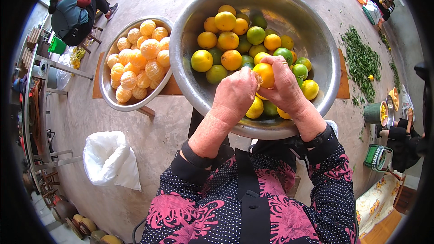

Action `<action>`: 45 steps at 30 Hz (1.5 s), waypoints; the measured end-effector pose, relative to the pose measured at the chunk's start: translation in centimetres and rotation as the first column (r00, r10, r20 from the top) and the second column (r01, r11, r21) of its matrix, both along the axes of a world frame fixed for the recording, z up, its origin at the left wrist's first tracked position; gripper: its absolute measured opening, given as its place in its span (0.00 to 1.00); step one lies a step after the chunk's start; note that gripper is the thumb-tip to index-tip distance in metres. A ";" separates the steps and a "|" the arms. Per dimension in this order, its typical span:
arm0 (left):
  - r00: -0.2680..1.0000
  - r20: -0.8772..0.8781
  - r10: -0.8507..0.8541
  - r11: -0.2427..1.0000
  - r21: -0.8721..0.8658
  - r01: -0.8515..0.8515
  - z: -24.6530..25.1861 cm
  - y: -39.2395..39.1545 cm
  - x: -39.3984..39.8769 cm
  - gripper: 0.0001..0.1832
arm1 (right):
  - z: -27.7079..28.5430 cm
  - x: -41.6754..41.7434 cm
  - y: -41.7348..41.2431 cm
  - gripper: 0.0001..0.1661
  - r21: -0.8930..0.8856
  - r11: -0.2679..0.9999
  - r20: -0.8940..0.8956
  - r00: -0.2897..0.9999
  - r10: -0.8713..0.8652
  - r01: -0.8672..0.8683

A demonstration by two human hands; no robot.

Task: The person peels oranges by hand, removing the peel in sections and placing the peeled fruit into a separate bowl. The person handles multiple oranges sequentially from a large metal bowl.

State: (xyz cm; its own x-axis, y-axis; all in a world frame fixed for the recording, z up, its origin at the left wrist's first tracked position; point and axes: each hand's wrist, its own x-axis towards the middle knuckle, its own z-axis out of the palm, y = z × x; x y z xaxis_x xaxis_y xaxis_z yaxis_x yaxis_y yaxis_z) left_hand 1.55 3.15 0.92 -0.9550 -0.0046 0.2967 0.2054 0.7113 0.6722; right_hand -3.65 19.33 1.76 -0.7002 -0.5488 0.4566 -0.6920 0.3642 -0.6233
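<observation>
Over the near rim of a large metal basin (pixel 190 101), my right hand (pixel 284 84) holds an orange citrus fruit (pixel 263 75) by its right side. My left hand (pixel 237 88) has its fingertips at the fruit's left edge, on what looks like a bit of lifted peel. Green, yellow and orange unpeeled citrus fruits (pixel 229 40) lie in the basin beyond and below both hands. Left of it, touching or nearly touching its rim, a smaller metal bowl (pixel 108 97) holds a heap of peeled citrus fruits (pixel 151 48).
Both vessels rest on a wooden bench (pixel 171 86). A white plastic bag (pixel 110 159) stands open on the floor at the left. Green leaves (pixel 361 61) lie at the right, near a green basket (pixel 374 157). Other people sit farther off, one at the upper left (pixel 73 15).
</observation>
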 end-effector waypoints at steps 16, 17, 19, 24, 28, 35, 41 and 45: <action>0.998 0.054 -0.013 0.960 0.281 -0.003 1.9 -0.5 0.2 0.17 | 0.4 0.3 -0.5 0.36 -0.139 0.988 0.176 0.984 -0.041 0.066; 0.997 0.070 -0.013 0.964 0.265 -0.006 2.0 -0.5 0.2 0.17 | 0.4 0.3 -0.5 0.36 -0.139 0.988 0.173 0.984 -0.038 0.063; 0.997 0.072 -0.014 0.968 0.249 -0.005 1.9 -0.5 0.1 0.17 | 0.4 0.3 -0.4 0.36 -0.125 0.991 0.166 0.985 -0.035 0.056; 0.999 0.041 -0.018 0.980 0.199 0.010 1.3 -0.4 0.0 0.17 | 0.1 0.3 -0.2 0.37 -0.094 0.995 0.160 0.987 -0.022 0.038; 1.000 0.007 -0.029 0.984 0.176 0.027 1.0 -0.5 0.0 0.16 | 0.0 0.1 -0.1 0.38 -0.097 0.995 0.182 0.983 0.006 0.012; 1.000 0.004 0.016 0.951 0.309 -0.017 1.1 -0.6 0.0 0.16 | 1.0 0.4 -0.6 0.40 -0.318 0.948 0.486 0.859 0.162 0.001; 1.000 0.002 0.027 0.897 0.441 -0.025 1.3 -0.9 0.1 0.17 | 2.4 0.4 -0.1 0.36 -0.486 0.874 0.695 0.610 0.379 0.010; 0.994 0.064 -0.086 0.867 0.497 0.044 1.7 -0.9 0.2 0.16 | 2.4 0.2 0.1 0.30 -0.492 0.865 0.770 0.512 0.380 0.098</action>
